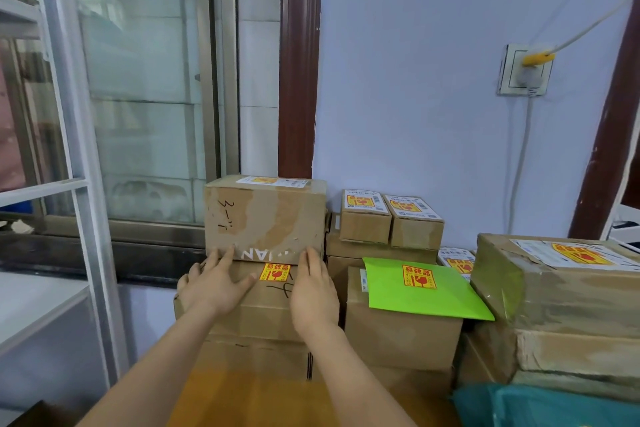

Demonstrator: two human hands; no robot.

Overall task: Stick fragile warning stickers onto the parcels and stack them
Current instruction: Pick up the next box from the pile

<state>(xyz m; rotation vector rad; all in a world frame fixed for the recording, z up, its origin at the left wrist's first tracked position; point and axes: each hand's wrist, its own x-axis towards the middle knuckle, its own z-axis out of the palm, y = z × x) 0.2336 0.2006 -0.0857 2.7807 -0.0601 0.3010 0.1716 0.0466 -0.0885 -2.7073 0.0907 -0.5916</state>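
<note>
Parcels, six fragile stickers [274,271] showing, two hands flat on one carton [266,302]

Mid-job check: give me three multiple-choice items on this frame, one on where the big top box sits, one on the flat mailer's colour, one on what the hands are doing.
1. The top box with handwriting sits:
A. on the sticker-marked box
B. on the windowsill
C. on the mailer

2. The flat mailer is:
A. blue
B. green
C. white

3. The left hand and right hand are:
A. both clenched
B. peeling a sticker
C. flat, fingers straight, by the top box's lower edge

Answers: 1 A, it rests directly on that box. 2 B, bright green with a yellow-and-red sticker. 3 C, both hands lie open, gripping nothing.
</note>
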